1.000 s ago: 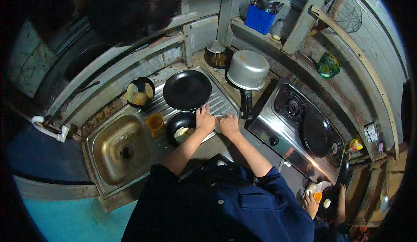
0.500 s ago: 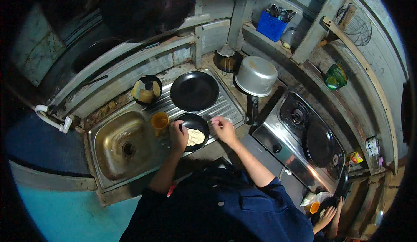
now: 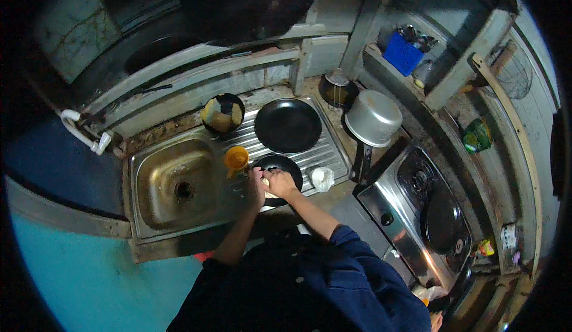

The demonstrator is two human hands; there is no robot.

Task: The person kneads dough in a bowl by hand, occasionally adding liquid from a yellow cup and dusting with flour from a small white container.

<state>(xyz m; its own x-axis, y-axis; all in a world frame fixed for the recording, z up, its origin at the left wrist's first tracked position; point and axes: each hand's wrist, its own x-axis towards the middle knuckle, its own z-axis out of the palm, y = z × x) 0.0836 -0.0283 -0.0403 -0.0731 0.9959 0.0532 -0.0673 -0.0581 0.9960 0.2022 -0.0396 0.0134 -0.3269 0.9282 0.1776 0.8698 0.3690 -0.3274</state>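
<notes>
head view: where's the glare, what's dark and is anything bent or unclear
Head view: bright glare streaks the front of the stove; also in the head view, the corners go black, the wall rail bows in a curve, and the left forearm looks darker than the right forearm; the pale dough is mostly hidden by the hands.

Wall (image 3: 325,56): grey boards, beyond the right hand (image 3: 281,183)
Shelf (image 3: 387,74): wooden, right of that hand
Sink (image 3: 149,183): steel, left of the left hand (image 3: 257,188)
Light: dim
</notes>
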